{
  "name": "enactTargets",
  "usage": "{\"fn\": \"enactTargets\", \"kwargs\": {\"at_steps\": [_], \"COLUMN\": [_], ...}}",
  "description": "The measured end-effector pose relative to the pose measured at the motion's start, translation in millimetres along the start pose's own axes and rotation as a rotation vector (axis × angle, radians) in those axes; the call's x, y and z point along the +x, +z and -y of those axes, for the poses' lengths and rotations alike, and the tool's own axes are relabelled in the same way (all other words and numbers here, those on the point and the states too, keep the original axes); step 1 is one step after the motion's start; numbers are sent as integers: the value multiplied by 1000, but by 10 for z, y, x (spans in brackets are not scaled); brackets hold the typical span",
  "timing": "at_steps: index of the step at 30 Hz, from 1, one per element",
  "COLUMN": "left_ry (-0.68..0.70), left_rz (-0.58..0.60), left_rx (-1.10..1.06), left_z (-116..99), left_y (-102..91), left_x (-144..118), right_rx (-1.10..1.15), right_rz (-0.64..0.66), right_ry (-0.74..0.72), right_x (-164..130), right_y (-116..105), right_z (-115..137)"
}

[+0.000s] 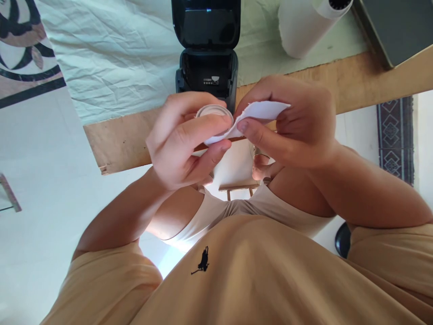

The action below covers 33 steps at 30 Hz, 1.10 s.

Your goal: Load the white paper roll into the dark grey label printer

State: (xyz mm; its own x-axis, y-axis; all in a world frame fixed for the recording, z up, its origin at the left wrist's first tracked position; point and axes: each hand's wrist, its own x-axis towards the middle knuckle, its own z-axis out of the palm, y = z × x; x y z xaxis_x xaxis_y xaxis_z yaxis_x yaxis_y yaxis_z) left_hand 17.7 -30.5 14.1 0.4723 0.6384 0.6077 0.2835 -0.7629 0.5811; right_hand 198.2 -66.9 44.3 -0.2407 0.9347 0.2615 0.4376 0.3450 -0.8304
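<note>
A small roll of white paper [214,109] is gripped in my left hand [182,140], fingers and thumb wrapped round it. Its loose end stretches to the right, where my right hand [291,122] pinches the paper between thumb and fingers. The strip's torn-looking tip sticks out past the right thumb. Just beyond both hands, a black label or receipt printer [207,72] stands with its lid [212,22] raised and its inner bay showing. My left hand overlaps the printer's front edge in the view.
A pale green cloth [128,58] covers much of the wooden table [122,140]. To the right stand a large white roll [301,27] and a dark flat-topped object [399,27]. My legs are below the table's front edge, near a low wooden stool [238,187].
</note>
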Motion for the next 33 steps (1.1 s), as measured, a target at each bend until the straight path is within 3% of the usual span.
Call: {"fn": "enactTargets", "kwargs": {"at_steps": [3, 7, 14, 19, 27, 33], "left_ry": [220, 197, 171, 167, -142, 48], "left_rz": [-65, -36, -32, 63, 48, 28], "left_rx": [96, 161, 41, -31, -268, -13], "left_z": [17, 56, 46, 5, -103, 6], "left_y": [-18, -14, 15, -20, 32, -43], "left_x": [13, 15, 21, 25, -6, -9], "right_rx": [20, 8, -13, -78, -179, -197], "right_rz": [-17, -36, -12, 17, 30, -2], "right_ry": [5, 19, 28, -15, -110, -166], "right_x": [2, 0, -4, 3, 14, 5], "right_y": [3, 2, -2, 5, 20, 17], "right_z": [3, 3, -20, -18, -58, -82]}}
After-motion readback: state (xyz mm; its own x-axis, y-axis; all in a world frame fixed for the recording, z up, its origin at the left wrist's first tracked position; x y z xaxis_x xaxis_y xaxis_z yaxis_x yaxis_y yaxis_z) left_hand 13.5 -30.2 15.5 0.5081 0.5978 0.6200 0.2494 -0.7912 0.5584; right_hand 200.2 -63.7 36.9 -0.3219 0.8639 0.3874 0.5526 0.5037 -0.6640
